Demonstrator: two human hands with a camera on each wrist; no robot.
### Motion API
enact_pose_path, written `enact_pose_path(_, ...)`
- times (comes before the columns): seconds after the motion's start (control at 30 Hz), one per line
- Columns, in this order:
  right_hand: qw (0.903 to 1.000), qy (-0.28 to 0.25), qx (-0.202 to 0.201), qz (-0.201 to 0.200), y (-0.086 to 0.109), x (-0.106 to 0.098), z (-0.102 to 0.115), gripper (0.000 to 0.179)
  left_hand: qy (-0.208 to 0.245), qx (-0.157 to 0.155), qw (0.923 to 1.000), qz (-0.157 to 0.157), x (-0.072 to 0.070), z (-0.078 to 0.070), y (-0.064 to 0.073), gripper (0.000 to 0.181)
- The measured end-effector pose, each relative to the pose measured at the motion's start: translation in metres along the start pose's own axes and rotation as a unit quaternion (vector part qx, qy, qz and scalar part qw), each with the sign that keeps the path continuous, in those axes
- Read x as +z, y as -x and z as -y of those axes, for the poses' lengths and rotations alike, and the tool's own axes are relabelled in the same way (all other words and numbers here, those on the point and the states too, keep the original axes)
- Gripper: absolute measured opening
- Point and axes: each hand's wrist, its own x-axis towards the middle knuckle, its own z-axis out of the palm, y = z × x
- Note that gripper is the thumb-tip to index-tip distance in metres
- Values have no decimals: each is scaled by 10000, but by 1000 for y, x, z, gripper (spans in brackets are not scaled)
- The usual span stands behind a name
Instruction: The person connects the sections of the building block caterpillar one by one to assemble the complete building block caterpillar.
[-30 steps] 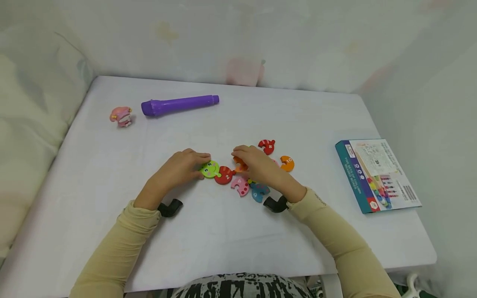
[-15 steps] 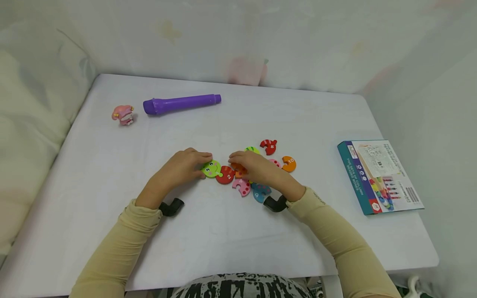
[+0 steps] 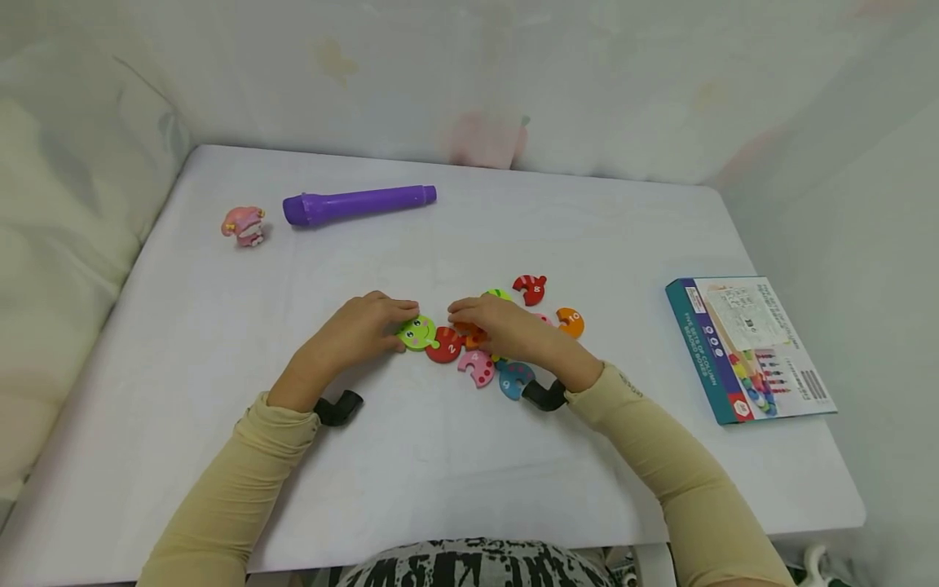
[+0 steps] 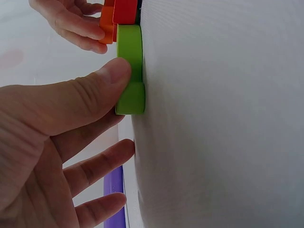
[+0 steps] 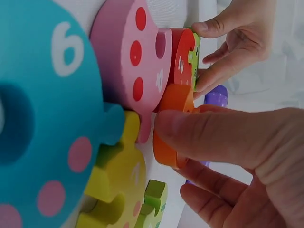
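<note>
On the white table, my left hand [image 3: 363, 330] holds the green smiling caterpillar-head puzzle piece [image 3: 416, 334] between thumb and fingers. The red puzzle piece numbered 2 [image 3: 444, 346] adjoins the head on its right. My right hand [image 3: 506, 328] pinches an orange puzzle piece [image 5: 166, 147], which sits right at the red one's edge. Close below lie a pink spotted piece [image 3: 480, 369] and a blue one [image 3: 513, 377]. A yellow piece [image 5: 123, 175] and a green striped piece [image 5: 154, 199] show in the right wrist view, partly hidden by my right hand from the head camera.
Beyond my right hand are another red piece [image 3: 530, 289] and an orange piece marked 10 [image 3: 570, 323]. A purple toy microphone [image 3: 359, 204] and a pink figurine [image 3: 244, 227] lie at the back left. A flat printed box [image 3: 751, 350] rests at the right edge.
My right hand has moved slightly left with the orange piece, closer to the red 2 piece, uncovering a green piece behind it. My left hand keeps its hold on the caterpillar head.
</note>
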Motion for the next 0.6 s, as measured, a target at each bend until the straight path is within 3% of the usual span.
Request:
enact_pose_path(0.3, 9996, -30, -149, 228, 1, 0, 2, 50, -56, 60, 10000, -16, -1, -1, -1, 58)
enact_pose_path(0.6, 9989, 441, -177, 35, 1, 3, 2, 47, -30, 7, 10000, -1, -1, -2, 0, 58)
